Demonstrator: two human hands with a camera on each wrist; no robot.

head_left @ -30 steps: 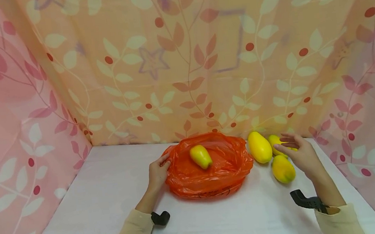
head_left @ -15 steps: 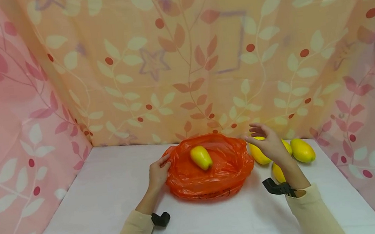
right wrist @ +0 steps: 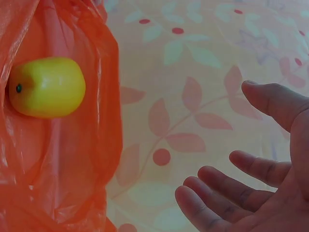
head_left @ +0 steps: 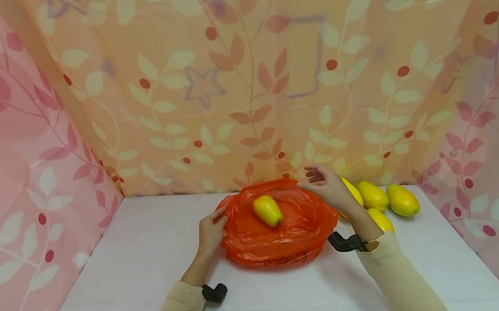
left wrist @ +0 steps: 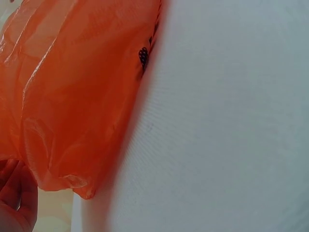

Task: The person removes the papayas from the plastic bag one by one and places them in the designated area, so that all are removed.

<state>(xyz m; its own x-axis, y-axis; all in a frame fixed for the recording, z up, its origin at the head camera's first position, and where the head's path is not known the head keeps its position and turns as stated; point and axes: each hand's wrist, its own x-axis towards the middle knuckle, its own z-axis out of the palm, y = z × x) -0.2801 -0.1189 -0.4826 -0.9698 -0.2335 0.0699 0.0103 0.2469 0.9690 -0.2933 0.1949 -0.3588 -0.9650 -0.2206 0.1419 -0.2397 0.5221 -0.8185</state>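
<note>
An orange-red plastic bag (head_left: 282,246) lies spread open on the white table, with one yellow-green mango (head_left: 267,211) in its mouth. At the bag's left rim, my left hand (head_left: 210,234) pinches the plastic; in the left wrist view only part of that hand (left wrist: 17,198) shows beside the bag. My right hand (head_left: 333,190) is over the bag's right side, holding nothing. The right wrist view has its fingers (right wrist: 217,193) loosely spread and apart from the bag, while the mango (right wrist: 48,87) rests against the plastic.
Several more yellow mangoes, one of them a mango (head_left: 403,200) at the far right, lie on the table (head_left: 265,306) to the bag's right. My right forearm partly covers some. Patterned curtains (head_left: 241,75) enclose the back and both sides.
My right hand has moved left, from above the mangoes to above the bag's right side, uncovering the far-right mango. The left hand, bag and mango inside have stayed put.
</note>
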